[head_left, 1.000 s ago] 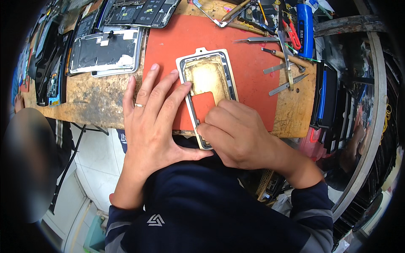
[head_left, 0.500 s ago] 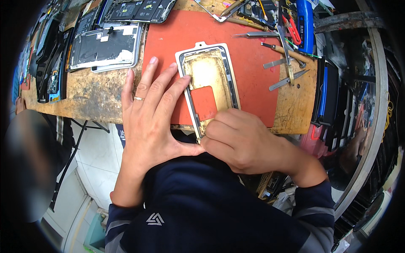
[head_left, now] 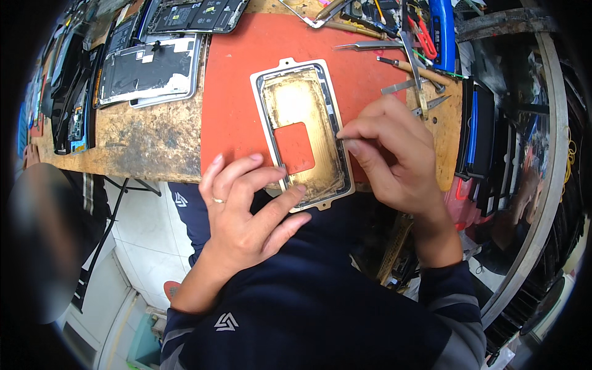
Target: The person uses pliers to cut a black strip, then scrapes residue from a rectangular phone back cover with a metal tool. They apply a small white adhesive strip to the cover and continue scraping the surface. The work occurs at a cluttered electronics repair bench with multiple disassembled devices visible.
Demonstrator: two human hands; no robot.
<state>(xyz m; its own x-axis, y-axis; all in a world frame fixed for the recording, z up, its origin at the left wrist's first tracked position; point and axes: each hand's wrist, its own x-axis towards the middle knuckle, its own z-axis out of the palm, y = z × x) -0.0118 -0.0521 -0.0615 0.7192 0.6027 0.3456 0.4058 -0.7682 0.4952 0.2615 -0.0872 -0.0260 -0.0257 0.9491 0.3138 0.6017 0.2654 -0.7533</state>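
A phone-sized metal mould [head_left: 327, 148] lies slightly tilted over the near edge of a red mat [head_left: 234, 105]. Its gold bed has a rectangular cutout, a thin black frame lines the inside of its pale rim, and a small holed tab juts from each end. My left hand [head_left: 240, 225] rests at the mould's lower left with fingers apart, the index fingertip on the gold bed. At the right long side, my right hand [head_left: 401, 157] has thumb and index finger pinched close against the rim. Whatever sits between those fingertips is too small to make out.
Tweezers [head_left: 370, 45], a wooden-handled blade [head_left: 413, 71], red-handled cutters [head_left: 422, 38] and a blue tool [head_left: 442, 34] lie at the far right. Opened device panels [head_left: 151, 71] are stacked at the far left of the worn wooden bench [head_left: 148, 139]. At the left edge another person's hand [head_left: 29, 154] shows.
My left hand has come down from the mould's upper left side to its lower left. My right hand has moved from the near end up to the right side, uncovering the lower tab.
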